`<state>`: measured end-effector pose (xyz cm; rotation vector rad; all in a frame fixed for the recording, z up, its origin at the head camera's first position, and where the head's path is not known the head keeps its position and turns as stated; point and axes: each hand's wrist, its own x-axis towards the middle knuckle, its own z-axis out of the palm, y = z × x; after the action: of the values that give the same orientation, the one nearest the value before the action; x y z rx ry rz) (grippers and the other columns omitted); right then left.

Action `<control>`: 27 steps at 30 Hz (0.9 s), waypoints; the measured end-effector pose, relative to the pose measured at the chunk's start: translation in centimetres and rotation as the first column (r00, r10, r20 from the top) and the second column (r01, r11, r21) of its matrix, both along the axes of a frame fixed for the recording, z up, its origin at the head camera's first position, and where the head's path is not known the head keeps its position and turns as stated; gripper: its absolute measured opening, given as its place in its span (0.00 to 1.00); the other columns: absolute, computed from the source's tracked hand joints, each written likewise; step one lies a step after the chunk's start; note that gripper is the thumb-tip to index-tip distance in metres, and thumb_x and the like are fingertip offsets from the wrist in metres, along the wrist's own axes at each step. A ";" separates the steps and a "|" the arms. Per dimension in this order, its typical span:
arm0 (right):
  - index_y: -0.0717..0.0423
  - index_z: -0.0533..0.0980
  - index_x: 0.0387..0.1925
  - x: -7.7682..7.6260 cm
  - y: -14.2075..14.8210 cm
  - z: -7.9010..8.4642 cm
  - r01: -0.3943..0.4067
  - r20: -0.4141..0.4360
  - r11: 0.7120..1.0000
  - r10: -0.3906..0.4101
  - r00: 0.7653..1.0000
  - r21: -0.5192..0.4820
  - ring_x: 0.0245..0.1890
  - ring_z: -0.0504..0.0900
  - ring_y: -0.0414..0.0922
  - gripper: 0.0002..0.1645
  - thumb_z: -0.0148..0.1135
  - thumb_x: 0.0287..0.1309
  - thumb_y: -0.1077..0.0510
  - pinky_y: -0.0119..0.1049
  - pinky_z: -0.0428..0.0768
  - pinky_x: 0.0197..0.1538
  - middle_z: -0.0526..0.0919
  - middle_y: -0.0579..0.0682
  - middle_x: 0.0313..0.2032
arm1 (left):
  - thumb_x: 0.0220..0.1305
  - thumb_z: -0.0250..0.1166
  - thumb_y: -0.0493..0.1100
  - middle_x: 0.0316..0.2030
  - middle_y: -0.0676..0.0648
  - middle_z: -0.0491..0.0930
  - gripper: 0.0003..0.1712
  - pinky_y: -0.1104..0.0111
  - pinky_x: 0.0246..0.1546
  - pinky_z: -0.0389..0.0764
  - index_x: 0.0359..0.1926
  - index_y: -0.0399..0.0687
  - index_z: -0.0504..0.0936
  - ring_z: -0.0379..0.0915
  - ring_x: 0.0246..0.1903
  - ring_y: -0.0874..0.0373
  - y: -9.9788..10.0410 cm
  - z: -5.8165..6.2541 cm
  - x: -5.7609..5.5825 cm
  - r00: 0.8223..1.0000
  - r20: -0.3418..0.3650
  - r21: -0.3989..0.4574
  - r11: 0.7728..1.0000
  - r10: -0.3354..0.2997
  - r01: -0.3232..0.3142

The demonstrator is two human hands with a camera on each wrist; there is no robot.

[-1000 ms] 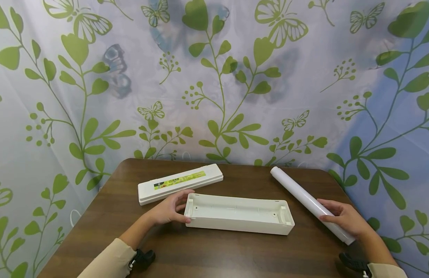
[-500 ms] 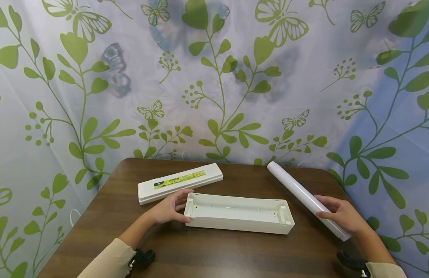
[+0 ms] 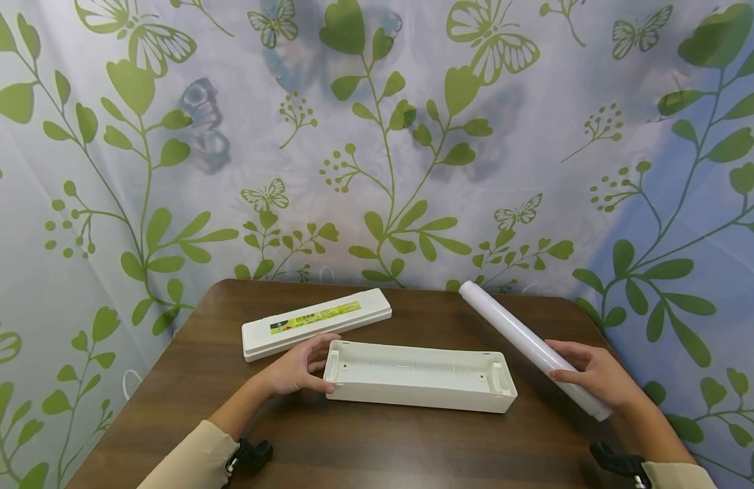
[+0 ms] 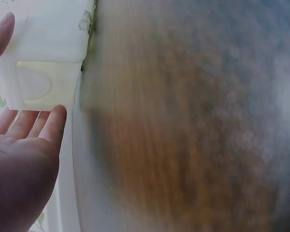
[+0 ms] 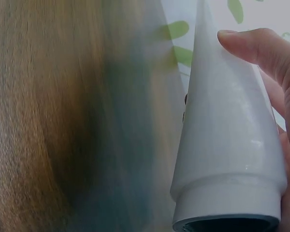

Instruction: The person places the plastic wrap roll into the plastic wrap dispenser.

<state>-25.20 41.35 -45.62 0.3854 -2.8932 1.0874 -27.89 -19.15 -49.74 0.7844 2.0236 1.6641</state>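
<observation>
A long white open plastic box (image 3: 421,398) sits mid-table in the head view, its inside showing. My left hand (image 3: 299,367) grips its left end, thumb on the near side and fingers at the far side. In the left wrist view, the fingers (image 4: 54,128) touch one edge of the box end (image 4: 48,41). My right hand (image 3: 597,377) holds a white roll of cling film (image 3: 511,329) near its lower end, thumb on the near side. The right wrist view shows the roll's core (image 5: 227,198) sticking out. Behind the box lies its white lid (image 3: 377,309) with a yellow-green label.
The dark brown wooden table (image 3: 401,448) has a rounded back edge. Directly behind it hangs a patterned curtain (image 3: 377,170) with green leaves and butterflies. A black strap (image 3: 250,455) circles the left wrist, and another strap (image 3: 618,462) the right.
My right hand has shifted the roll slightly left and toward the back, closer to the box. The left hand, box and lid have stayed in place.
</observation>
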 end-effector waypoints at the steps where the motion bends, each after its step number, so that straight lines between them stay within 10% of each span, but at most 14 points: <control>1: 0.64 0.75 0.65 0.1 -0.2 0.1 -0.007 -0.006 1.000 0.007 1.000 -0.010 0.41 0.82 0.29 0.38 0.76 0.57 0.53 0.30 0.82 0.35 0.83 0.68 0.56 | 0.52 0.80 0.33 0.75 0.36 0.59 0.59 0.64 0.68 0.74 0.77 0.34 0.52 0.55 0.75 0.36 0.0 0.0 0.0 1.000 0.001 -0.001 1.000 0.002 -0.002; 27: 0.63 0.78 0.61 -0.4 -4.0 1.2 -0.125 -0.099 0.989 0.116 0.988 -0.083 0.41 0.85 0.31 0.35 0.79 0.53 0.56 0.31 0.83 0.36 0.86 0.64 0.52 | 0.54 0.79 0.34 0.72 0.34 0.63 0.53 0.63 0.69 0.73 0.75 0.38 0.57 0.57 0.75 0.36 0.1 0.0 0.1 1.000 0.000 -0.011 1.000 0.002 -0.002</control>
<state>-25.57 37.38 -44.46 0.5977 -2.7598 1.1751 -27.78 -19.03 -49.73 0.7786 2.0328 1.6530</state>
